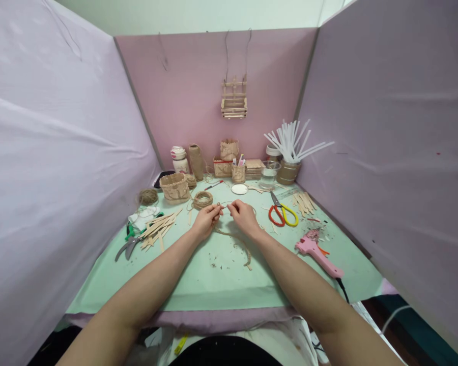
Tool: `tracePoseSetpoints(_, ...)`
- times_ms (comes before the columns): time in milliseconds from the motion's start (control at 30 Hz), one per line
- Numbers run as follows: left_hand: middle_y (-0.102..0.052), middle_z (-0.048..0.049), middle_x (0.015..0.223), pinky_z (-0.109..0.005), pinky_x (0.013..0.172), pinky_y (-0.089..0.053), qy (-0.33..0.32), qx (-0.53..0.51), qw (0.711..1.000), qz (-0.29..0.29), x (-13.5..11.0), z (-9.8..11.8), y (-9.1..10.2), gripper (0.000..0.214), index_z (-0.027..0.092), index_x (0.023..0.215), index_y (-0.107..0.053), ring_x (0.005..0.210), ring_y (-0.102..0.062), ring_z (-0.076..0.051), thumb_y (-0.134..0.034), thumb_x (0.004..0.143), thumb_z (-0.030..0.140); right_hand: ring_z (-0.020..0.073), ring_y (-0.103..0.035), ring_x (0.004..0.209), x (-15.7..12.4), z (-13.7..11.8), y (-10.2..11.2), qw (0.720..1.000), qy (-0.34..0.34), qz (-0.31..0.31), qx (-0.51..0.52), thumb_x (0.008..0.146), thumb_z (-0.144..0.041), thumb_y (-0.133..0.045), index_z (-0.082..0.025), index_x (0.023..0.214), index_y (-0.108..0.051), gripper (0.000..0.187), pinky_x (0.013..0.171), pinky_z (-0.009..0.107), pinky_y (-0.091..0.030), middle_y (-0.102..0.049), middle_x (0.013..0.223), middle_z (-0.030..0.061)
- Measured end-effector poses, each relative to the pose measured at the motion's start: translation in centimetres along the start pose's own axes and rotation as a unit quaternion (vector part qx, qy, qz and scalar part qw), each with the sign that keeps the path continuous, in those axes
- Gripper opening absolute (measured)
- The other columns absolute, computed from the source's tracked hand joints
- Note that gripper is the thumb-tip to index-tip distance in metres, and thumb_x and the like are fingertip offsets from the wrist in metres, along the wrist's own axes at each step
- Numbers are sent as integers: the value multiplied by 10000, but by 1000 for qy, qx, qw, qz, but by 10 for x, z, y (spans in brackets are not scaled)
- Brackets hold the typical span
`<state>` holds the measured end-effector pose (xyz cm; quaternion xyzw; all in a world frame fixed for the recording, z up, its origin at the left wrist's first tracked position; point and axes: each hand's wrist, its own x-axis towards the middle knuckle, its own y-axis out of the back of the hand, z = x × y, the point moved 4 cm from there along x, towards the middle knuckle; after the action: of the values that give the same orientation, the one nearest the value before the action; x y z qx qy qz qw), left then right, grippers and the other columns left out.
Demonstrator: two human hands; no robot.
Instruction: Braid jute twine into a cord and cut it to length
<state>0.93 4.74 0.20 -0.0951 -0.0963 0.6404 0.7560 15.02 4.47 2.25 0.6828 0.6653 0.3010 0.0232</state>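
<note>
My left hand (206, 219) and my right hand (243, 215) meet over the middle of the green mat (213, 274), both pinching a length of jute twine (239, 243). The twine hangs from my fingers and curls down across the mat toward me. A small coil of the same twine (202, 199) lies just behind my left hand. Both hands have their fingers closed around the strand.
Wooden sticks (158, 227) and green-handled pliers (129, 245) lie at left. Red and yellow scissors (283, 213) and a pink glue gun (316, 251) sit at right. Twine-wrapped jars, a woven basket (174, 187), a glass (269, 175) and glue sticks (291, 142) line the back. Pink partitions enclose three sides.
</note>
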Motion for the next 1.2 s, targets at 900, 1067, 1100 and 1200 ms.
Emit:
tracePoseSetpoints(900, -606, -4, 639, -240, 609, -376, -136, 388, 911, 4, -12, 16, -15, 224, 155, 706, -639, 603, -493, -125, -488, 764, 311, 119, -456, 583, 2, 15, -15, 983, -86, -17, 163, 713, -304, -492, -184, 674, -534, 133, 572, 236, -376, -492, 575, -36)
tracePoseSetpoints(1067, -597, -1, 616, -237, 602, -360, -138, 381, 914, -13, -15, 19, -17, 226, 164, 664, -632, 584, -475, -124, -502, 760, 323, 116, -472, 574, 0, 15, -16, 974, -99, -15, 205, 702, -327, -511, -184, 678, -527, 145, 549, 231, -387, -511, 584, -29)
tracePoseSetpoints(1100, -594, -1, 611, -237, 600, -356, -135, 375, 917, -13, -15, 19, -17, 229, 164, 656, -630, 582, -473, -125, -508, 757, 330, 118, -482, 582, 1, 14, -16, 972, -96, -19, 211, 700, -328, -515, -185, 681, -524, 145, 552, 232, -391, -522, 595, -26)
tracePoseSetpoints(1200, -590, -6, 610, -236, 584, -341, -125, 350, 928, -3, -15, 18, -16, 243, 163, 640, -628, 585, -466, -129, -527, 743, 359, 120, -502, 607, 2, 11, -13, 974, -81, -17, 209, 696, -323, -525, -185, 697, -524, 139, 572, 236, -406, -548, 634, -20)
